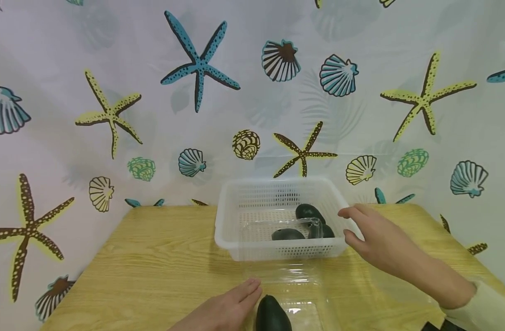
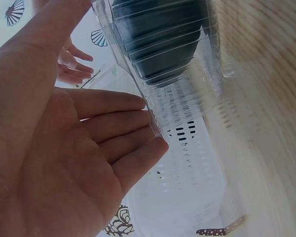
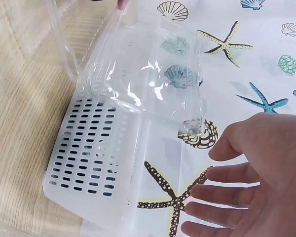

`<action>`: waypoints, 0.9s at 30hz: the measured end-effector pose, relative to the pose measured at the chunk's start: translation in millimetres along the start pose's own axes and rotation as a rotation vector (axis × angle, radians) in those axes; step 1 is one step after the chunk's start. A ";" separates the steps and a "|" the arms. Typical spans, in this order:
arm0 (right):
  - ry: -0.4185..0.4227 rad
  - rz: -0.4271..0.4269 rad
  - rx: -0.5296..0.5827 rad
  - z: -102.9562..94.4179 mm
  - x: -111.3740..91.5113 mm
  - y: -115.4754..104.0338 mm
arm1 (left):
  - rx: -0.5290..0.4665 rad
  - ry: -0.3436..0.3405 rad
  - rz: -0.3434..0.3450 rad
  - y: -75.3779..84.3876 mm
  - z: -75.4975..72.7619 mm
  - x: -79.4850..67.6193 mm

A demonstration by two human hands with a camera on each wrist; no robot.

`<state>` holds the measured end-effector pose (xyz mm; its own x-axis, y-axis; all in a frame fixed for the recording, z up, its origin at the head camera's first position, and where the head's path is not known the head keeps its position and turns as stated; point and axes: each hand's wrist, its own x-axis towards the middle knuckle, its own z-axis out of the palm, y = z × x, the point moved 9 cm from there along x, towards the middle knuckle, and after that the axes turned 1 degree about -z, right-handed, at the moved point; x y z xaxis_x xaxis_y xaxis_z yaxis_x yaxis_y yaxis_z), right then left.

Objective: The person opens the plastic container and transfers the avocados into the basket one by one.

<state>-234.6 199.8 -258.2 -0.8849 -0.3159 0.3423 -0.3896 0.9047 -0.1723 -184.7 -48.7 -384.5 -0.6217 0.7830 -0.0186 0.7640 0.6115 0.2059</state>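
Note:
A clear plastic hinged box (image 1: 306,317) lies at the near edge of the head view with its lid (image 1: 283,266) raised in front of the basket. Inside it is one dark green avocado (image 2: 158,44). My left hand (image 1: 229,308) is beside the box, its straight fingertips right at the box's clear side wall in the left wrist view. Over the right rim of a white slotted basket (image 1: 231,234), my right hand (image 1: 384,243) hovers with spread, slightly bent fingers and nothing in them. Several avocados (image 1: 288,234) lie in the basket's right half, partly seen through the lid.
The wood-grain table (image 1: 153,257) extends to both sides of the basket. Behind it hangs a white curtain (image 1: 244,105) printed with starfish and shells. Another clear plastic piece (image 1: 393,280) seems to lie on the table under the right forearm.

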 end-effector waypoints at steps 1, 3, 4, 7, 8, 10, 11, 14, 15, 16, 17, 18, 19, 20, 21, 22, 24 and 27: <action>0.012 -0.007 0.008 -0.9 -2.5 -3.3 | -0.004 -0.005 -0.006 -0.4 0.4 -0.1; 0.037 -0.025 0.025 -2.9 -7.8 -10.6 | -0.009 -0.018 -0.022 -1.6 1.3 0.2; 0.049 -0.036 0.032 -3.7 -10.5 -14.2 | -0.019 -0.032 -0.036 -2.6 2.2 0.3; 0.086 -0.068 0.050 -4.9 -18.8 -24.0 | -0.045 -0.056 -0.060 -4.0 3.1 0.5; 0.096 -0.078 0.052 -4.8 -21.6 -27.0 | -0.047 -0.059 -0.062 -4.0 3.1 0.5; 0.122 -0.106 0.055 -4.5 -26.3 -33.4 | -0.044 -0.055 -0.057 -3.1 2.3 0.4; 0.140 -0.125 0.054 -4.4 -28.5 -37.0 | -0.038 -0.049 -0.051 -2.5 1.7 0.4; 0.174 -0.171 0.053 -1.3 -34.2 -46.6 | -0.023 -0.033 -0.038 -1.1 0.1 0.2; 0.181 -0.182 0.054 0.6 -35.7 -49.4 | -0.023 -0.029 -0.037 -0.9 -0.3 0.2; 0.185 -0.192 0.056 2.8 -37.3 -52.0 | -0.023 -0.027 -0.035 -0.7 -0.4 0.1; 0.188 -0.202 0.058 5.1 -38.9 -54.5 | -0.022 -0.026 -0.034 -0.4 -0.6 0.0; 0.192 -0.213 0.059 7.4 -40.6 -56.9 | -0.024 -0.026 -0.034 -0.2 -0.4 -0.1; 0.201 -0.232 0.061 9.4 -42.4 -60.0 | -0.030 -0.028 -0.036 -0.2 -0.2 -0.2; 0.209 -0.250 0.063 11.3 -44.1 -63.0 | -0.031 -0.030 -0.036 -0.1 0.1 -0.3; 0.223 -0.277 0.064 13.0 -45.9 -66.9 | -0.032 -0.032 -0.036 0.2 0.4 -0.1; 0.238 -0.307 0.070 14.6 -48.0 -70.7 | -0.034 -0.038 -0.039 0.2 0.8 0.3; 0.258 -0.369 0.093 19.1 -51.9 -78.2 | -0.038 -0.050 -0.052 -0.5 1.5 1.0; 0.269 -0.465 0.151 28.7 -56.9 -88.4 | -0.048 -0.067 -0.077 -1.7 1.9 2.2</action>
<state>-157.2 129.6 -289.0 -0.5223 -0.5697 0.6345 -0.7731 0.6304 -0.0705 -187.0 -47.8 -386.8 -0.6642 0.7406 -0.1018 0.7040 0.6655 0.2478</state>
